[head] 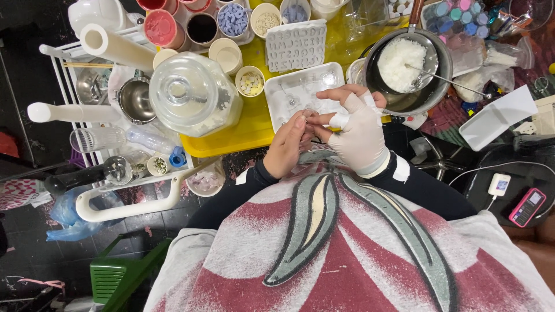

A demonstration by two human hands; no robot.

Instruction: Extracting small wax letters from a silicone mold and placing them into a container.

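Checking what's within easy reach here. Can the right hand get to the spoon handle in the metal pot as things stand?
Probably yes. The right hand sits just beside the metal pot, and the spoon handle lies uncovered across its open top, though the fingers are pinching something small.

A small pink rectangular phone with a lit pale screen lies at about four o'clock, on a round black surface. Just beside it, toward ten o'clock from the phone, sits a white square charger block with a little blue-lit face, a white cable running off it. At two o'clock, clear crinkled plastic bags holding white material lie heaped together.
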